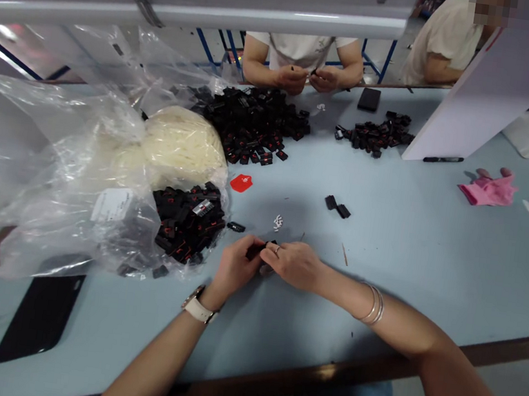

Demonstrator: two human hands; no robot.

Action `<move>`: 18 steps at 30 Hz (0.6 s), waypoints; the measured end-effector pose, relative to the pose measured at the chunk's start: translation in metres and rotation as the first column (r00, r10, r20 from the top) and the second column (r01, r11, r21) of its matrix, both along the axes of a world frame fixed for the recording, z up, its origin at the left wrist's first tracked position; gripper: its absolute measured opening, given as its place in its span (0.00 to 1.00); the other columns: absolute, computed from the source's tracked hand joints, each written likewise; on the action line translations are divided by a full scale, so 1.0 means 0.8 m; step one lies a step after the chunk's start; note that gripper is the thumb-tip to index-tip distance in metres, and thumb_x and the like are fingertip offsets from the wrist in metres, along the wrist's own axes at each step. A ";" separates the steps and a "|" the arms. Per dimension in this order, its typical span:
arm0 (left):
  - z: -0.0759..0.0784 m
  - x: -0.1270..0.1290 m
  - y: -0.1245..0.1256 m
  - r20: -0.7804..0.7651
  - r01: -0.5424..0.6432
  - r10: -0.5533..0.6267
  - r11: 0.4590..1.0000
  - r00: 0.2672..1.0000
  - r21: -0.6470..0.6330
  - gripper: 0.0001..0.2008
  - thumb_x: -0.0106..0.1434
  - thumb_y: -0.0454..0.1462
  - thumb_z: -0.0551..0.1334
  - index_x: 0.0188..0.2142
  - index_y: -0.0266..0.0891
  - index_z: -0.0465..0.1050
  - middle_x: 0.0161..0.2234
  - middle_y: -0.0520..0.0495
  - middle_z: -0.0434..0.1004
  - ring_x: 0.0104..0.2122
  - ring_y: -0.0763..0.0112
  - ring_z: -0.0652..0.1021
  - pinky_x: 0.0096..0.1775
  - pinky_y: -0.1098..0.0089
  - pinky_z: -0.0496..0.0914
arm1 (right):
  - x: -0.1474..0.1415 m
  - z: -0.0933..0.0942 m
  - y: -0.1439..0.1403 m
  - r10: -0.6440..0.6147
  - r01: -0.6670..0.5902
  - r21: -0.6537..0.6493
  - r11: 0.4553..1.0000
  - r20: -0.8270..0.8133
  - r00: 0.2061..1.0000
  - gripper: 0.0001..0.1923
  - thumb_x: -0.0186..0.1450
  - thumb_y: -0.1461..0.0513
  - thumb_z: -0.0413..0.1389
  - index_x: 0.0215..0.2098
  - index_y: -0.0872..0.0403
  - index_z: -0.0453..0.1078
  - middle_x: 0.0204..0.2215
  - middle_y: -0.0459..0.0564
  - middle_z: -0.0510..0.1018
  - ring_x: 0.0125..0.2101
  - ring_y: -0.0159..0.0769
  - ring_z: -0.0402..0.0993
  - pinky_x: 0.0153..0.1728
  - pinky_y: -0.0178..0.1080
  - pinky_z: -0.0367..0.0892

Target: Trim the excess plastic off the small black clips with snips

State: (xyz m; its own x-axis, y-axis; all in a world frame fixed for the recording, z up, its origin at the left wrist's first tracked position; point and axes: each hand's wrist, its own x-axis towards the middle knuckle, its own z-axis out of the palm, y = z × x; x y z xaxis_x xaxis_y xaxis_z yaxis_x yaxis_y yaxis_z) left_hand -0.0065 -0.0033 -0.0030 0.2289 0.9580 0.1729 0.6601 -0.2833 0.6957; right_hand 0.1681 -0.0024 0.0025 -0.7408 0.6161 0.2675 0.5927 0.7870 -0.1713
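The small black part (258, 248) is mostly hidden between the left hand (234, 268) and right hand (292, 263), so its shape cannot be told. The label (111, 204) inside the plastic bag (56, 151) is too blurred to be read. The smartphone (40, 316) is partly covered by the bag.

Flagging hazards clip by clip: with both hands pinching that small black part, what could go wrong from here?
1. The small black part, pinched between the left hand and right hand, could slip out.
2. The tiny white pieces lie loose close by; a sweep of either hand might scatter them.
3. The open plastic bag of black parts could spill further.
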 end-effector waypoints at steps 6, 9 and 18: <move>-0.003 0.001 0.001 0.004 -0.021 0.021 0.999 1.000 0.030 0.07 0.58 0.40 0.61 0.29 0.40 0.72 0.23 0.51 0.75 0.21 0.73 0.72 0.27 0.73 0.66 | 0.009 -0.019 0.007 -0.150 0.082 -0.210 0.974 -0.332 0.931 0.08 0.65 0.66 0.49 0.43 0.53 0.66 0.31 0.47 0.78 0.31 0.32 0.74 0.30 0.33 0.62; -0.003 0.002 0.001 0.016 -0.016 0.016 1.000 1.000 0.020 0.06 0.58 0.40 0.62 0.30 0.39 0.72 0.23 0.52 0.75 0.22 0.73 0.72 0.27 0.73 0.67 | 0.013 -0.017 0.008 -0.242 0.108 -0.264 0.959 -0.554 0.796 0.12 0.69 0.63 0.43 0.47 0.54 0.65 0.35 0.51 0.78 0.33 0.32 0.74 0.35 0.34 0.66; -0.007 0.002 0.001 0.032 -0.005 0.004 1.000 0.999 0.021 0.06 0.58 0.39 0.62 0.30 0.39 0.72 0.22 0.52 0.73 0.21 0.74 0.71 0.25 0.74 0.65 | 0.016 -0.014 0.010 -0.459 0.085 -0.530 0.844 -0.630 0.626 0.31 0.71 0.47 0.31 0.32 0.53 0.69 0.20 0.46 0.68 0.23 0.33 0.67 0.28 0.36 0.66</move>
State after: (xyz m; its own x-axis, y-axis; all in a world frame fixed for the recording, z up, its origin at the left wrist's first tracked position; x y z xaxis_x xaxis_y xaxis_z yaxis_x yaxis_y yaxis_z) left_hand -0.0050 -0.0023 -0.0083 0.2188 0.9549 0.2005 0.6387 -0.2955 0.7104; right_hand 0.1810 0.0054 -0.0087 -0.2046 0.9341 0.2925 0.3052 0.3448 -0.8877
